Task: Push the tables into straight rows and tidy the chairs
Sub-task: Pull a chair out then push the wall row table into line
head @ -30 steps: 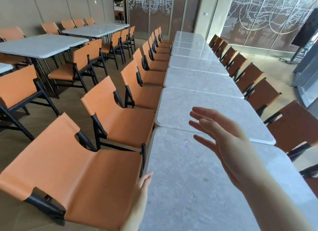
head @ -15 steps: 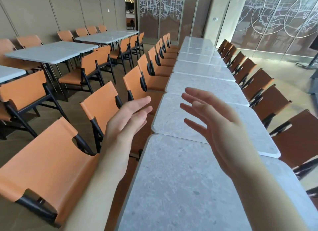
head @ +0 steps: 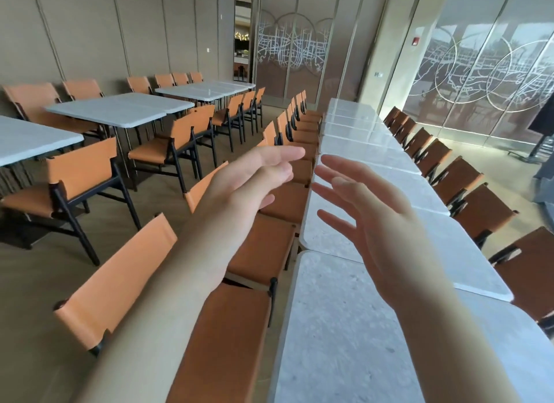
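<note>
The fingers (head: 335,189) of the right hand (head: 380,222) were spread and straight, gripping nothing, raised at centre frame above the long row of tables. The left hand (head: 239,189) was likewise open and empty, fingers extended, over the chairs left of centre. Below them the nearest table (head: 344,342) filled the lower middle of the frame, butted against the second table (head: 326,237), whose edge sat slightly out of line. These stone-like tops looked heavy, stiff and smooth; a flat-palmed push on the rim would probably serve best. The nearest chair (head: 120,282), lower left, looked lighter, best taken by its backrest.
</note>
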Motion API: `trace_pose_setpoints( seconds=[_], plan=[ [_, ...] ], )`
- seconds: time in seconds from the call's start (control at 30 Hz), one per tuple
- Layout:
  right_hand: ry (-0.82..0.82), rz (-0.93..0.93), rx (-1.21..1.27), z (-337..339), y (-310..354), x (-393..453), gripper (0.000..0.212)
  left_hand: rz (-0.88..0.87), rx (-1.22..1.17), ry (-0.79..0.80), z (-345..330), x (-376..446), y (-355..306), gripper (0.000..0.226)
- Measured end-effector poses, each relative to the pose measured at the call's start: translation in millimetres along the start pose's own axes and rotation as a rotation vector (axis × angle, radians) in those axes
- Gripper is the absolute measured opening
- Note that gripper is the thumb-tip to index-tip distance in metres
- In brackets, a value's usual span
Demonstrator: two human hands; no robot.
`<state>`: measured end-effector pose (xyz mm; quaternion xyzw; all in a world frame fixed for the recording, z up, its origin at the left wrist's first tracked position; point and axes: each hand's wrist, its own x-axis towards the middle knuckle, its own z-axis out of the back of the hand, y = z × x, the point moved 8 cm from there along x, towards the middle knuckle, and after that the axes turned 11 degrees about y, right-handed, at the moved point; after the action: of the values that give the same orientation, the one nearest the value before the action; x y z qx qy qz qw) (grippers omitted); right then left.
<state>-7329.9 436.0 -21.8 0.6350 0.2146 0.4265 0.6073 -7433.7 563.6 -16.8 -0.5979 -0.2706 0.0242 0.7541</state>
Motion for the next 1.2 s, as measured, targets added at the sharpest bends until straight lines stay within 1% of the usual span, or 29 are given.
trace_pose_setpoints(
  seconds=[0.07,0.13,0.2,0.3,0.4,0.43,0.5,0.7,0.8,0.9,1.03,1.2],
  plan=[
    [0.022,0.032,0.006,-38.4,4.6,5.1,0.027,-0.011,0.006,0.008,31.3,-15.7,-4.9,0.032],
    [0.051,0.054,0.004,-73.3,7.8,9.6,0.033,-0.008,0.012,0.004,63.3,-31.6,-6.1,0.032],
    [0.065,0.067,0.003,-100.2,11.0,15.2,0.034,-0.002,0.009,-0.009,92.4,-43.5,-6.3,0.033],
    [0.062,0.06,0.001,-134.3,11.0,28.3,0.029,-0.002,0.006,-0.036,132.8,-61.4,-4.9,0.031],
    [0.08,0.044,0.004,-165.1,5.8,44.1,0.034,-0.02,-0.002,-0.073,167.8,-74.9,-3.5,0.033],
    [0.09,0.043,0.003,-175.1,4.1,50.1,0.033,-0.022,-0.008,-0.085,178.9,-78.1,-1.8,0.033],
    [0.106,0.037,0.006,-193.6,-0.1,64.1,0.028,-0.019,-0.015,-0.106,200.6,-80.5,3.8,0.033],
    [0.14,0.038,-0.01,-237.2,-13.4,120.5,0.028,0.02,-0.017,-0.124,263.9,-56.4,27.8,0.032],
    [0.116,0.046,-0.01,-243.2,-21.2,151.9,0.028,0.011,-0.024,-0.089,281.2,-22.8,37.7,0.032],
    [0.041,0.049,0.009,-233.4,-27.3,183.0,0.029,0.001,-0.021,-0.028,283.3,22.5,45.6,0.03],
    [-0.09,0.085,-0.016,-203.9,-35.0,216.3,0.032,-0.021,-0.016,0.087,276.3,83.2,57.6,0.03],
    [-0.251,0.024,-0.014,-155.4,-62.7,228.4,0.027,-0.041,-0.047,0.198,264.2,126.3,88.1,0.03]
  ],
)
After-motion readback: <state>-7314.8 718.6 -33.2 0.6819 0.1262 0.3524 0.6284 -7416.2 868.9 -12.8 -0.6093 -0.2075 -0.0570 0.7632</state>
